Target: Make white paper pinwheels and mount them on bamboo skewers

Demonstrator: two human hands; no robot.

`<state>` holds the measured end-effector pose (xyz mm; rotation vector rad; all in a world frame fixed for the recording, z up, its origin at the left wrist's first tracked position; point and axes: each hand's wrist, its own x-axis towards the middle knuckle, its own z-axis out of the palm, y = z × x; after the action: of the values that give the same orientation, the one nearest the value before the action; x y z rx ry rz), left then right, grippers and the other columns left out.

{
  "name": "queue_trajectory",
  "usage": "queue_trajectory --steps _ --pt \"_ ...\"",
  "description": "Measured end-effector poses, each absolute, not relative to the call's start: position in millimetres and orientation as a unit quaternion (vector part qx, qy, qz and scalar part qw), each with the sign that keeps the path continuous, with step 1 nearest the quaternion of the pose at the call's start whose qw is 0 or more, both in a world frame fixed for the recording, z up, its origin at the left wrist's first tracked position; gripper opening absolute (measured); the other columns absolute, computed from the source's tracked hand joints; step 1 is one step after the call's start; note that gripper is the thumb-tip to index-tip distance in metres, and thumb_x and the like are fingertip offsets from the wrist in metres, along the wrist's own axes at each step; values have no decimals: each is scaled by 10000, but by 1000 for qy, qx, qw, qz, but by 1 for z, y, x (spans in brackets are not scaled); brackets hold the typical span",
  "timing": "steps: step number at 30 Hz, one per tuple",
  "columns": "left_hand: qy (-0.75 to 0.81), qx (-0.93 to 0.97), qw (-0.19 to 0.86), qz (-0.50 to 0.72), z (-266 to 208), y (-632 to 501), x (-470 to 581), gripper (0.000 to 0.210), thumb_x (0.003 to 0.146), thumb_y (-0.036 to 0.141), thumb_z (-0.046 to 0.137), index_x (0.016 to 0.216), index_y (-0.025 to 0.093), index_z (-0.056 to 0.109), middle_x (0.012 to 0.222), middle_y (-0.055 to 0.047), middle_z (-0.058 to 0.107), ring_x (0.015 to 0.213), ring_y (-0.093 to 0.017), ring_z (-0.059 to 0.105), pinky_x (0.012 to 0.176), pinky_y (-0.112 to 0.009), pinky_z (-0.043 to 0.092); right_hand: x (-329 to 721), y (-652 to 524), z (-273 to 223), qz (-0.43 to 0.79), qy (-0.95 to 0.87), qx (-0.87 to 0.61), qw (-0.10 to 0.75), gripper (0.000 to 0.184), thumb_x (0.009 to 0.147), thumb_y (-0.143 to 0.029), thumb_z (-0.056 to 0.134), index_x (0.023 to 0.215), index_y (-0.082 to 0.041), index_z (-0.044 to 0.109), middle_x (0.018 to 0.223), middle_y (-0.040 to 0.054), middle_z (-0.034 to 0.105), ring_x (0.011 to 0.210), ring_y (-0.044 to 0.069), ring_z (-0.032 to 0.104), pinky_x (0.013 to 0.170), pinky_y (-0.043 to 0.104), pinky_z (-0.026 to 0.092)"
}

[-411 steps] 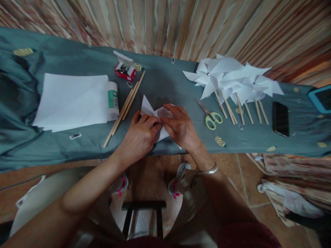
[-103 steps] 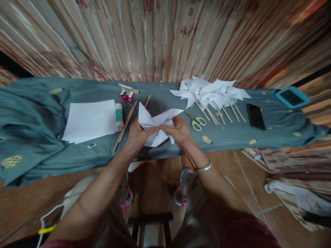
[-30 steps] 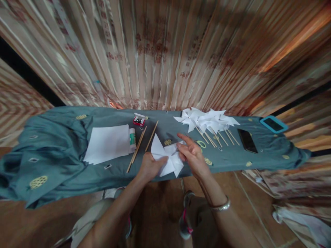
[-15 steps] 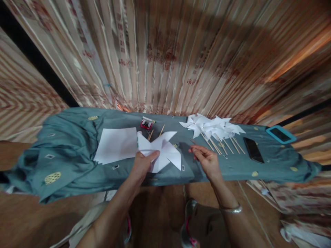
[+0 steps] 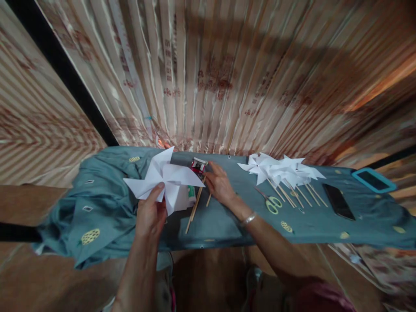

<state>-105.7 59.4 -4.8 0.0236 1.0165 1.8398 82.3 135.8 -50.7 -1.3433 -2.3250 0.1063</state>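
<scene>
My left hand holds a folded white paper pinwheel up above the left part of the teal-covered table. My right hand reaches across to a small red box of pins near the table's back edge, its fingers at the box and over the top of a wooden stick. Whether it grips anything I cannot tell. More wooden sticks lie below the pinwheel, beside a glue stick that the paper mostly hides.
A pile of finished white pinwheels on sticks lies at the right, with green-handled scissors in front of it. Farther right are a black phone and a blue-cased tablet. A striped curtain hangs behind the table.
My left hand has lifted the pinwheel up and to the left. My right hand has let go of it and moved back to the red box. The camera has tilted upward.
</scene>
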Motion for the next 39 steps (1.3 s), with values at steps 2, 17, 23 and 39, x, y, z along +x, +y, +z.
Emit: queue_trajectory --steps 2,17,23,39 --pt "418 9 496 761 -5 60 -110 233 745 -12 615 897 131 717 777 -8 744 695 -102 676 712 -176 571 67 163 -46 11 -851 -492 181 279 917 -159 472 1074 -127 700 1490 199 410 1419 314 302 1071 491 359" --pt "420 34 510 750 -12 56 -103 323 618 27 711 915 156 713 829 -20 764 867 -183 714 906 -299 558 38 215 -30 6 -847 -531 17 229 850 -181 558 988 -138 736 1330 177 566 1342 302 398 1018 396 404" --pt "406 46 528 744 -14 56 -95 304 544 87 788 833 144 716 795 -49 767 952 -257 715 929 -379 557 33 220 -33 9 -845 -535 1 235 857 -168 546 998 -125 729 1307 181 588 1359 298 392 1054 389 374" --pt "400 36 569 718 -14 52 -85 294 473 124 838 725 134 686 745 -52 760 885 -277 731 865 -391 587 34 219 -35 30 -861 -507 -19 247 858 -132 504 946 -125 735 1168 162 673 1173 247 561 990 317 417"
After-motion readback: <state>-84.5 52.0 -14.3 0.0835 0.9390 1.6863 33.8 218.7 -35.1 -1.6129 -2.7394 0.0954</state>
